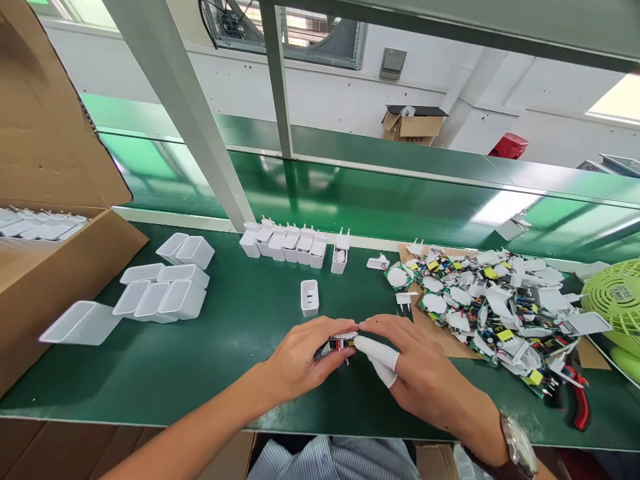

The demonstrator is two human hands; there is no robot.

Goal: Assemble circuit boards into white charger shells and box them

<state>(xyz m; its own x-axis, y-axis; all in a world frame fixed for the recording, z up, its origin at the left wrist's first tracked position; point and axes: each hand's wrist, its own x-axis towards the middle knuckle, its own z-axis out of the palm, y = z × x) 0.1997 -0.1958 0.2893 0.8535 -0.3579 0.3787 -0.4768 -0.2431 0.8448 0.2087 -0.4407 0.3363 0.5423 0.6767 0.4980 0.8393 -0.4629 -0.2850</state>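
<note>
Near the front of the green bench, my left hand point(303, 352) pinches a small circuit board point(342, 343) with components on its edge, between thumb and fingers. White covers wrap two fingers of my right hand point(413, 357), which closes on the board's right end; part of the board is hidden by the hands. Just beyond them stands a white plastic housing point(309, 298) with slots in its face. Further back is a row of white charger housings point(285, 243) with plug parts on top, and one more housing point(340, 253) stands apart to the right.
White open housings point(173, 293) stand in groups at left, beside a cardboard box point(65, 267) holding white parts. A heap of circuit boards point(495, 300) covers cardboard at right, near red-handled pliers point(580, 400) and a green fan point(615, 300). A metal post point(185, 113) rises behind.
</note>
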